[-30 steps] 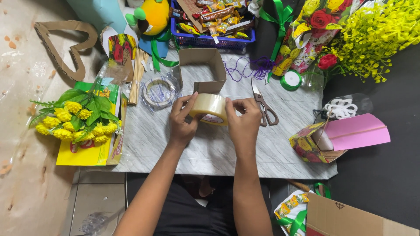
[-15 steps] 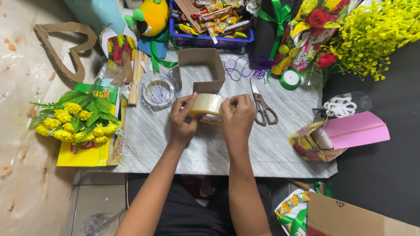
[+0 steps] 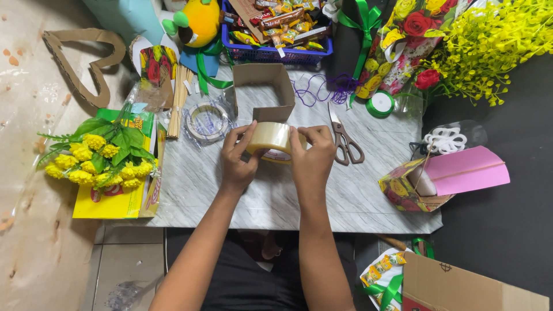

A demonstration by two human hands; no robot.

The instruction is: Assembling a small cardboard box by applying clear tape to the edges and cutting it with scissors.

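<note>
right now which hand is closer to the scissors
Right. The right hand grips the tape roll just left of the scissors; the left hand is on the roll's far side.

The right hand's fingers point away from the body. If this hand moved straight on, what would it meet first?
Probably the open cardboard frame just beyond the tape roll that the right hand holds. The scissors lie beside that line. Depth is unclear from above.
</note>
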